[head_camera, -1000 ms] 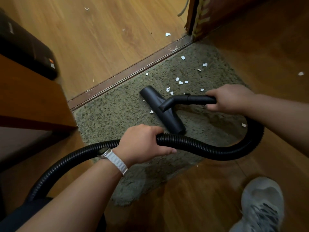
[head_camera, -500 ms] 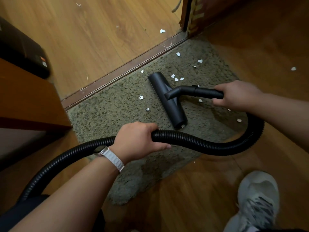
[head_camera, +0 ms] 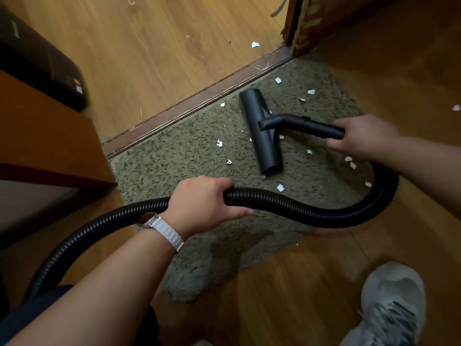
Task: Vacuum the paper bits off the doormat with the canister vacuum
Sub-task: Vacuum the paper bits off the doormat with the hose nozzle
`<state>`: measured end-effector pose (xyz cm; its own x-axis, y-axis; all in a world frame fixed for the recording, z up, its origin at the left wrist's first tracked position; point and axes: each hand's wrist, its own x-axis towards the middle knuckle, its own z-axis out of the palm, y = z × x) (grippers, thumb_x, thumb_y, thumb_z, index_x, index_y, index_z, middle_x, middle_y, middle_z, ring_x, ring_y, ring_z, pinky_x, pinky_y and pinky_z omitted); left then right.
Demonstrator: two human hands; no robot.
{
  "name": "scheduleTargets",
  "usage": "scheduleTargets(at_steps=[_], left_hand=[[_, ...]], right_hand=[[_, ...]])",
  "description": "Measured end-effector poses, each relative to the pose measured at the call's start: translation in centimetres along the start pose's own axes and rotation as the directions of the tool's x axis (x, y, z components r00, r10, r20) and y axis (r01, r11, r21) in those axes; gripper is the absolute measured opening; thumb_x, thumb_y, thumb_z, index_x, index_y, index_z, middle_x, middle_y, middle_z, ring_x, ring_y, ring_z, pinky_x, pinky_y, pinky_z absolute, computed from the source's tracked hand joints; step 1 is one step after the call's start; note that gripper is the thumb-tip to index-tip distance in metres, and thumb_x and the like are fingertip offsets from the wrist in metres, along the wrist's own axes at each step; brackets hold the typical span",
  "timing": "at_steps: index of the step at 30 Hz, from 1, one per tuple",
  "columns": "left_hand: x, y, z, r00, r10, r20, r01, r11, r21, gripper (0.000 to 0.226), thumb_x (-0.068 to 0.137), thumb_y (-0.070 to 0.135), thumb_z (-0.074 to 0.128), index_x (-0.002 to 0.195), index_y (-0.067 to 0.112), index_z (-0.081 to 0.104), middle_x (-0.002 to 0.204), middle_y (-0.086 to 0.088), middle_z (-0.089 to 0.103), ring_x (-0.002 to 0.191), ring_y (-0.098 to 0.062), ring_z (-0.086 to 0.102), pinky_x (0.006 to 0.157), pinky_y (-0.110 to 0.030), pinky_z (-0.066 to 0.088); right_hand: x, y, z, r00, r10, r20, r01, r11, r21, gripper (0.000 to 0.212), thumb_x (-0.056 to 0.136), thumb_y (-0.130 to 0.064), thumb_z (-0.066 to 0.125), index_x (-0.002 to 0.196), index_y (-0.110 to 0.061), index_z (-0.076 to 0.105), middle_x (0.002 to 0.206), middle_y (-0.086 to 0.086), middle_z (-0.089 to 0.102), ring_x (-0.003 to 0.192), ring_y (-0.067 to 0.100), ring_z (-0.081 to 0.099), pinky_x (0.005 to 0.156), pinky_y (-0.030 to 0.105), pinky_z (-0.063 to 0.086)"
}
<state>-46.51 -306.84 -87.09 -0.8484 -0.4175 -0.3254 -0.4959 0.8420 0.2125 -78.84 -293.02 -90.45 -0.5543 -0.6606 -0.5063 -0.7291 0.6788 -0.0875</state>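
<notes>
On doormat [head_camera: 174, 158]: many paper bits [head_camera: 219, 143] left around nozzle [head_camera: 262, 136] | your left grip [head_camera: 202, 203] holds hose [head_camera: 299, 208] | right grip [head_camera: 361, 136] holds wand [head_camera: 321, 129]

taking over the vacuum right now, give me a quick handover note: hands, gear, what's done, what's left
Left grip: wrapped round the ribbed hose, over the doormat.
Right grip: holds the wand. Its floor nozzle lies flat on the mat, close to the door threshold.
Done: the mat's near end shows no bits.
Left: paper bits lie scattered on both sides of the nozzle and toward the far corner. A few more sit off the mat on the wood floor.
</notes>
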Motion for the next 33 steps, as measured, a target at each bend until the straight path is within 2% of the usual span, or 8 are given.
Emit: scheduleTargets(at_steps=[5, 10, 16, 23, 28, 33], left_hand=[[0.1, -0.2, -0.1, 1.0, -0.004, 0.004, 0.004, 0.999, 0.039, 0.067, 0.068, 0.092, 0.04, 0.079, 0.027, 0.054, 0.062, 0.011, 0.054, 0.061, -0.008, 0.056, 0.059, -0.027, 0.05], [0.3, -0.3, 0.1, 1.0, 0.014, 0.005, -0.014, 0.998, 0.062, 0.064, 0.069, 0.091, 0.044, 0.076, 0.027, 0.051, 0.06, 0.011, 0.051, 0.06, -0.009, 0.055, 0.055, -0.027, 0.044], [0.0, -0.4, 0.4, 0.998, 0.036, 0.056, -0.041, 0.995, 0.088, 0.061, 0.07, 0.09, 0.046, 0.082, 0.03, 0.053, 0.068, 0.011, 0.056, 0.072, -0.015, 0.063, 0.066, -0.032, 0.054], [0.3, -0.6, 0.6, 0.999, 0.031, 0.04, -0.034, 0.996, 0.083, 0.065, 0.07, 0.09, 0.044, 0.083, 0.028, 0.055, 0.069, 0.009, 0.059, 0.07, -0.015, 0.062, 0.064, -0.03, 0.052], [0.5, -0.4, 0.7, 0.999, 0.032, 0.023, -0.033, 0.999, 0.043, 0.064, 0.07, 0.09, 0.041, 0.078, 0.028, 0.053, 0.063, 0.01, 0.055, 0.062, -0.011, 0.057, 0.06, -0.03, 0.052], [0.8, 0.0, 0.8, 0.999, 0.03, 0.022, -0.03, 0.999, 0.026, 0.064, 0.07, 0.091, 0.042, 0.076, 0.028, 0.051, 0.062, 0.011, 0.055, 0.06, -0.008, 0.056, 0.057, -0.027, 0.049]], right_hand=[[0.4, -2.3, -0.1, 0.995, -0.095, -0.002, 0.095, 0.992, -0.086, 0.025, 0.091, -0.052, 0.057, 0.109, -0.035, 0.059, 0.076, -0.003, 0.058, 0.066, 0.016, 0.055, 0.052, 0.028, 0.039], [0.5, -4.4, 0.0, 0.977, -0.213, -0.01, 0.209, 0.966, -0.152, 0.021, 0.091, -0.052, 0.055, 0.101, -0.033, 0.058, 0.073, -0.006, 0.055, 0.068, 0.019, 0.054, 0.052, 0.028, 0.034], [0.3, -7.0, 0.5, 0.944, -0.329, 0.007, 0.323, 0.92, -0.221, 0.021, 0.09, -0.051, 0.055, 0.097, -0.032, 0.054, 0.074, -0.005, 0.054, 0.074, 0.025, 0.056, 0.057, 0.03, 0.037], [0.4, -5.6, 0.0, 0.964, -0.264, -0.002, 0.259, 0.946, -0.198, 0.022, 0.09, -0.052, 0.056, 0.1, -0.033, 0.057, 0.074, -0.006, 0.055, 0.074, 0.023, 0.055, 0.055, 0.029, 0.036], [0.2, -3.3, -1.2, 0.982, -0.187, 0.017, 0.187, 0.966, -0.181, 0.018, 0.092, -0.052, 0.056, 0.1, -0.036, 0.057, 0.071, -0.004, 0.059, 0.063, 0.014, 0.056, 0.052, 0.028, 0.042], [-0.1, -1.4, -1.7, 0.995, -0.092, 0.025, 0.095, 0.982, -0.165, 0.021, 0.093, -0.053, 0.057, 0.105, -0.036, 0.059, 0.074, -0.002, 0.062, 0.065, 0.017, 0.059, 0.051, 0.029, 0.046]])
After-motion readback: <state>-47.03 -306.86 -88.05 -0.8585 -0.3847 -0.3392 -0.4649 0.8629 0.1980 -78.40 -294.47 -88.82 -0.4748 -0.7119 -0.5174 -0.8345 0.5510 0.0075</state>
